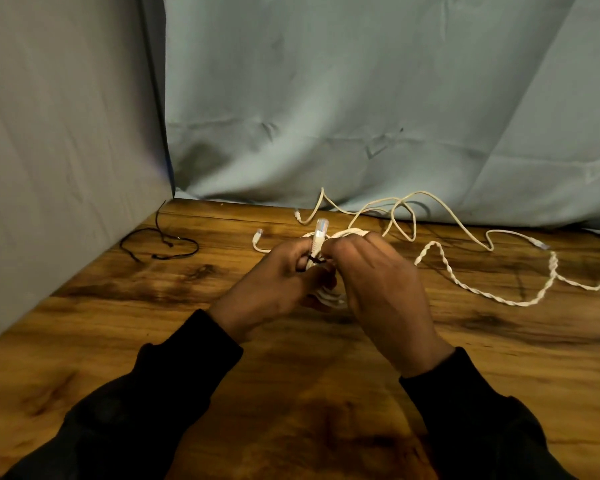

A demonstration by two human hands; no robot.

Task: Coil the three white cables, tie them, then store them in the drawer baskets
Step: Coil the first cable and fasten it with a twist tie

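Cables: 2 loose white cables (440,258) sprawl along the counter's (153,341) far edge toward its right side, 1 partly twisted on itself. Coiled white cable (347,233) held above mid-counter, between both hands. Left hand (274,282) and right hand (378,285): fingers curled around the coil, pinching a black tie (314,260) at the bundle; clear connector (321,226) points up. Spare black ties (160,244) lie near the far-left corner.

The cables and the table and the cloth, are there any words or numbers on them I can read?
None: nothing readable shows.
The coiled white cable, held by the left hand and the right hand, has no visible print.
The loose white cables, wooden table and grey cloth carry no print.
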